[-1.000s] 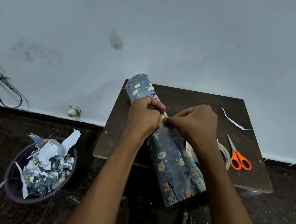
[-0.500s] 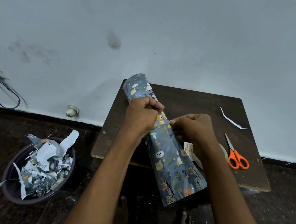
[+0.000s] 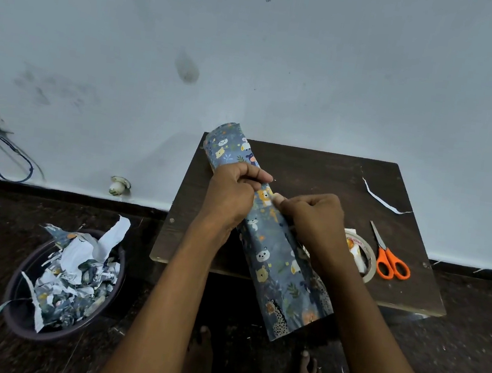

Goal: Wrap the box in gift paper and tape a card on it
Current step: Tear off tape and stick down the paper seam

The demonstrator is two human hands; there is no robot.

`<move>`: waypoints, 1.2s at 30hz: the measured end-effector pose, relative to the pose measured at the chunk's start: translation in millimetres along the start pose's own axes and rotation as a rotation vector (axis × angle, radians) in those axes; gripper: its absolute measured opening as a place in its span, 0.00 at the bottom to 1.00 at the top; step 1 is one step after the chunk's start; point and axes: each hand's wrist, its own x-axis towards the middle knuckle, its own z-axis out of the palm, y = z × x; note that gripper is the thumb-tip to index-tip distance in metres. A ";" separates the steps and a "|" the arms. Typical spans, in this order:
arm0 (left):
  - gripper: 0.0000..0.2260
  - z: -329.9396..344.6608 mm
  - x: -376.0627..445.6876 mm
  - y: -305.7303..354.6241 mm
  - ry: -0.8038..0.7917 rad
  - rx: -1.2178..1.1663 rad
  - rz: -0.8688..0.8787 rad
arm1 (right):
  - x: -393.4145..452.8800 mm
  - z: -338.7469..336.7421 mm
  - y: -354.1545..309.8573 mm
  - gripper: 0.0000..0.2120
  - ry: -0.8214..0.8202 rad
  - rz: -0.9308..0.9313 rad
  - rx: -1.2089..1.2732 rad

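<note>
Change: right hand (image 3: 312, 223) is sitting lower along the seam than a second ago, thumb now pressing beside the orange bear print.
Left hand (image 3: 231, 197): fingers are curling tight around the gift paper (image 3: 273, 252).
Right hand: fingers are pinching the paper seam.
Wrapped box: lying beneath both hands, overhanging the desk (image 3: 318, 171).
Surroundings: tape roll (image 3: 366, 252) and scissors (image 3: 390, 258) are lying right of the right fingers; scrap bin (image 3: 19, 310) is sitting on the floor, left.

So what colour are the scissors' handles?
Orange, on the scissors in the head view.
</note>
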 end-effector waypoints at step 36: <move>0.22 6.5 -18.3 -5.3 0.110 0.523 0.321 | -4.0 -57.7 29.5 0.06 0.327 -0.286 -0.171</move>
